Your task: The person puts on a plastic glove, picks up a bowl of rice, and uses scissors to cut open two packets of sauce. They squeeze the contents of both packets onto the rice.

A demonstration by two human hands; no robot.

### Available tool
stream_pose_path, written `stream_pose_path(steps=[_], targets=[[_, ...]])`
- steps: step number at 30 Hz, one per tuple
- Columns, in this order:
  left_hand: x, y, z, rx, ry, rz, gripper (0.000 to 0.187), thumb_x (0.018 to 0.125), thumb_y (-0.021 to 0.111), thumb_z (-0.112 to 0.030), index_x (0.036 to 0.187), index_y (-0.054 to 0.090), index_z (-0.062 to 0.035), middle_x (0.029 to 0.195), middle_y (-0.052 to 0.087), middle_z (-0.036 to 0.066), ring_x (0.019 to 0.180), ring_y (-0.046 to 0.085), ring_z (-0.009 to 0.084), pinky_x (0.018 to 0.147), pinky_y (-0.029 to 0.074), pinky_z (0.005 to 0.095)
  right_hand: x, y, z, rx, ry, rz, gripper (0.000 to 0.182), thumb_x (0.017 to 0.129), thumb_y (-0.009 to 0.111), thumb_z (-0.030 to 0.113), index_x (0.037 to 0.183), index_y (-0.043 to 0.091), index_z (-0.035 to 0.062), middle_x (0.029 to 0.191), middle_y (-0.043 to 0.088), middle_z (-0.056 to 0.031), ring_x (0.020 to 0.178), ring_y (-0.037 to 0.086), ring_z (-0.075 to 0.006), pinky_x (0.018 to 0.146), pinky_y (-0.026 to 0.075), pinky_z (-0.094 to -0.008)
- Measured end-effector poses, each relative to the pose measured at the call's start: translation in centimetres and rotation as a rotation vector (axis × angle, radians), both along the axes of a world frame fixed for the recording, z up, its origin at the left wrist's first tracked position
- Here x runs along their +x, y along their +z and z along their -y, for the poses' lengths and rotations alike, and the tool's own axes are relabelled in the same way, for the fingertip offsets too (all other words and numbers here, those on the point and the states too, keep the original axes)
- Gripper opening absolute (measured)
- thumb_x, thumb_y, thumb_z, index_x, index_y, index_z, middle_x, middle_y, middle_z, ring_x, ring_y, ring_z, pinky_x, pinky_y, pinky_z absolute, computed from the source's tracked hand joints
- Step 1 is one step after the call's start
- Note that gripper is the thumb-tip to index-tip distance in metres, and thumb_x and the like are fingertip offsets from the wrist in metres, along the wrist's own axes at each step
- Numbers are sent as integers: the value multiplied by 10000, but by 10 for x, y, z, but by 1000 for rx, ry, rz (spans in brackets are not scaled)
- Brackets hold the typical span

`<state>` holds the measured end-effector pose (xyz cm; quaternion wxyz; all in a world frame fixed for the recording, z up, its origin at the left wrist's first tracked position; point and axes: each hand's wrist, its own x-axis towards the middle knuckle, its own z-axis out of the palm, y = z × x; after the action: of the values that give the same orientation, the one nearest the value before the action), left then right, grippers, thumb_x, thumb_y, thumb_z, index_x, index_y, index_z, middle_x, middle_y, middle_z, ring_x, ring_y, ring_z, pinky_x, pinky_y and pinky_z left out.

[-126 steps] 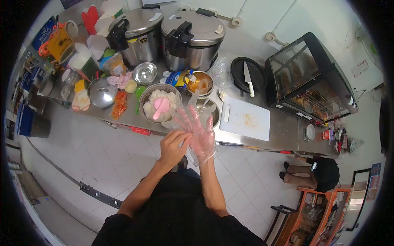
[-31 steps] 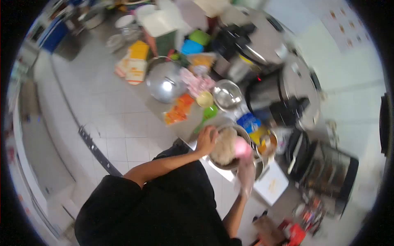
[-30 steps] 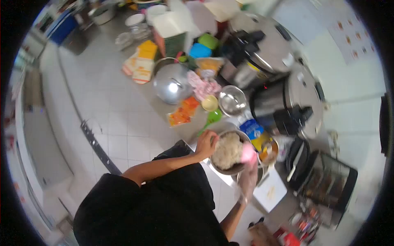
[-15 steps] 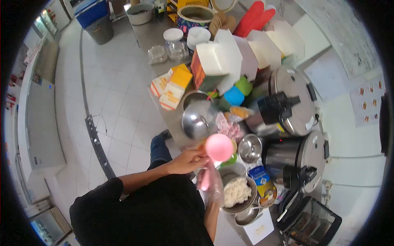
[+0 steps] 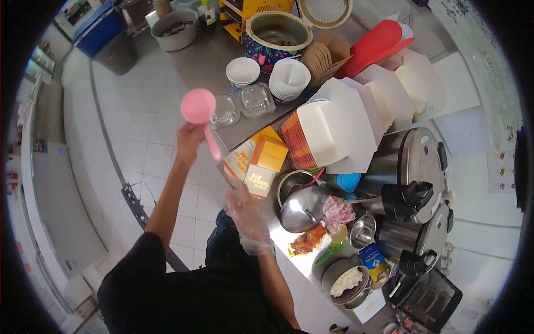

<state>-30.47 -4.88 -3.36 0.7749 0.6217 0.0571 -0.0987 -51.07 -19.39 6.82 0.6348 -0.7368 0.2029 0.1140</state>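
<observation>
My bare left hand (image 5: 191,139) is wrapped round a pink plastic scoop (image 5: 198,107) near its cup, out past the counter's left edge. The scoop's handle hangs down to the right, and the inside of its cup faces up. My right hand (image 5: 242,209) wears a clear plastic glove and holds nothing I can see; its fingers are stretched out, somewhat blurred. Closest to it are the small yellow and white cardboard boxes (image 5: 260,181). A steel lid (image 5: 303,210), brown food on a wrapper (image 5: 307,240) and a pot of white rice (image 5: 346,281) lie farther right.
White takeaway boxes (image 5: 322,131) stand stacked on the counter. Clear plastic containers (image 5: 257,100), white bowls (image 5: 289,78) and a flowered pot (image 5: 278,47) sit toward the back. Two large cookers (image 5: 414,161) line the wall side. A green-handled utensil (image 5: 331,253) lies near the rice.
My left hand has carried the pink scoop up and left, away from the rice. My gloved right hand has come off the scoop's handle and moved left. The view has shifted toward the back.
</observation>
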Motion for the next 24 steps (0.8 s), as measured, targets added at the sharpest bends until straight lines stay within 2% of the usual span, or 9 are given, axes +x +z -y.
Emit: stream_pose_path(steps=[3, 6, 8, 9, 10, 12, 14, 16, 24], targets=[[122, -91, -8, 287, 132, -7, 305, 912, 686, -183, 1161, 636, -14, 1033, 683, 89, 947, 652, 122, 787, 543, 293, -28, -43, 11, -277, 87, 210, 397, 978, 597, 209, 1321, 467, 57, 834, 645, -136, 778, 688, -273, 729, 554, -398], [251, -222, -52, 656, -98, 259, 283, 947, 620, -250, 1148, 686, -62, 1082, 703, 124, 976, 664, 216, 813, 530, 370, -70, -41, 25, -146, -198, -116, 352, 971, 611, 236, 1275, 528, 80, 960, 696, -175, 875, 696, -353, 792, 551, -433], [312, -253, -56, 1681, -424, 901, 418, 987, 525, -351, 1245, 656, -49, 1145, 692, 148, 1034, 647, 238, 872, 512, 387, -102, -32, 34, -231, -343, -246, 294, 973, 608, 266, 1217, 590, 102, 1024, 702, -219, 944, 688, -389, 826, 539, -449], [339, -289, -56, 782, -303, 742, 449, 993, 521, -366, 1254, 647, -24, 1151, 697, 131, 1011, 657, 240, 873, 511, 386, -112, -23, 38, -235, -413, -338, 315, 971, 609, 279, 1220, 588, 85, 988, 701, -224, 932, 683, -399, 816, 529, -464], [339, -289, -29, 743, -365, 745, 449, 993, 521, -366, 1254, 647, -24, 1151, 697, 131, 1011, 657, 240, 873, 511, 386, -123, -24, 37, -326, -466, -382, 323, 971, 607, 282, 1221, 586, 80, 971, 700, -229, 923, 679, -407, 809, 525, -473], [348, -238, -18, 768, -228, 113, 478, 970, 556, -442, 1237, 667, -60, 1134, 695, 136, 988, 634, 242, 875, 481, 373, -145, -28, 39, -410, -544, -428, 330, 970, 605, 286, 1223, 585, 75, 954, 699, -234, 914, 675, -416, 802, 521, -482], [371, -240, -11, 1211, -277, 315, 492, 963, 542, -473, 1212, 672, -69, 1083, 700, 173, 944, 643, 253, 849, 482, 385, -165, -30, 40, -454, -670, -505, 338, 970, 594, 289, 1225, 583, 67, 936, 696, -244, 914, 670, -423, 798, 513, -496], [401, -243, -27, 1094, -644, 520, 478, 940, 552, -481, 1115, 681, -55, 1033, 697, 191, 883, 668, 337, 755, 505, 450, -186, -45, 44, -435, -778, -571, 341, 969, 589, 293, 1229, 582, 72, 934, 695, -248, 918, 668, -428, 801, 511, -500], [374, -258, -29, 1190, -48, 726, 545, 905, 611, -528, 1119, 692, -33, 1061, 709, 181, 945, 681, 365, 794, 525, 439, -256, -121, 61, -638, -1083, -637, 402, 940, 610, 317, 1206, 605, 16, 922, 712, -227, 859, 694, -387, 773, 531, -463]])
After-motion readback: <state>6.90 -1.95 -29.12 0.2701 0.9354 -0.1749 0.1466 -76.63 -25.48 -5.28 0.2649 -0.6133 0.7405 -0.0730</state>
